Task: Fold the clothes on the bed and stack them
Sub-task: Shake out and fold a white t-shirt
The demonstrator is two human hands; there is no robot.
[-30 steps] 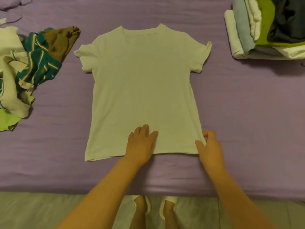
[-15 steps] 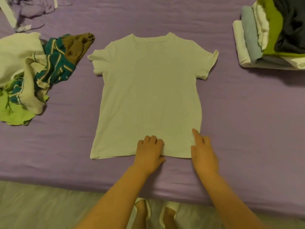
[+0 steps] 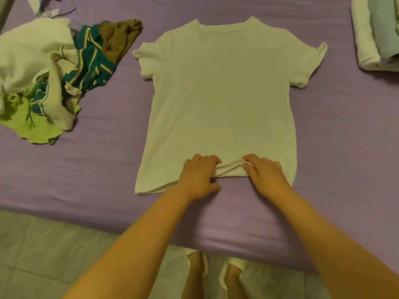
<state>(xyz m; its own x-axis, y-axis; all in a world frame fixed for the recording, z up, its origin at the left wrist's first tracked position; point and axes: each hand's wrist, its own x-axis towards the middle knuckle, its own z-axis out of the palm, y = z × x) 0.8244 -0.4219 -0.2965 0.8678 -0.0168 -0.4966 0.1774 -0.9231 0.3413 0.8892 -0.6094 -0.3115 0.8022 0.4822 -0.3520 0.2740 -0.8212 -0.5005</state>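
Observation:
A pale white T-shirt (image 3: 222,100) lies flat and face up on the purple bed (image 3: 345,137), collar away from me. Both hands are at the middle of its bottom hem. My left hand (image 3: 199,176) grips the hem with curled fingers on top and the thumb on the sheet below. My right hand (image 3: 264,174) pinches the hem just to the right, and the cloth bunches into a small ridge between the two hands.
A heap of unfolded clothes (image 3: 49,78) in white, teal stripes, brown and lime green lies at the left. A stack of folded clothes (image 3: 375,33) sits at the far right edge. The bed's near edge meets a tiled floor (image 3: 43,255), where my slippered feet show.
My right hand has slid left from the shirt's lower right corner to the middle of the hem. Both hands went from lying flat to gripping the hem, and the cloth now bunches between them.

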